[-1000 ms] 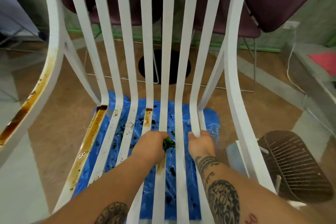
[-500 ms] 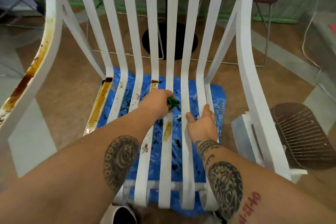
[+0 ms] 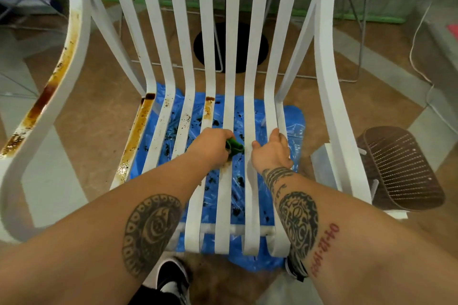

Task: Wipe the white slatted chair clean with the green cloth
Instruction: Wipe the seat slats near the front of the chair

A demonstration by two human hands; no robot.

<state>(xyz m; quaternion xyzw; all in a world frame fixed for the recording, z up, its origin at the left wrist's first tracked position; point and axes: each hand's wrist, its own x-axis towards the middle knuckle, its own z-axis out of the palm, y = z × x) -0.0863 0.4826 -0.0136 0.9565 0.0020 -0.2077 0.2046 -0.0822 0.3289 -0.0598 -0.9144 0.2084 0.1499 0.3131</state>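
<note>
While slats of the white chair (image 3: 231, 69) run front-to-back, left hand (image 3: 210, 146) clutches green cloth (image 3: 234, 147), right hand (image 3: 271, 153) grips one slat.

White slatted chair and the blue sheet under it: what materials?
White slatted chair: probably painted metal or moulded plastic; thin, smoothly bent slats, semi-gloss finish. Blue sheet: thin plastic film, judging by its glossy wrinkles.

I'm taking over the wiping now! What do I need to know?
Left hand: grips the cloth on a middle slat of the chair.
Right hand: rests on the right slats; grip unclear.
Done: right slats look white.
Left: brown stains on the left armrest, the leftmost slat, and specks on the slats beside it.
</note>
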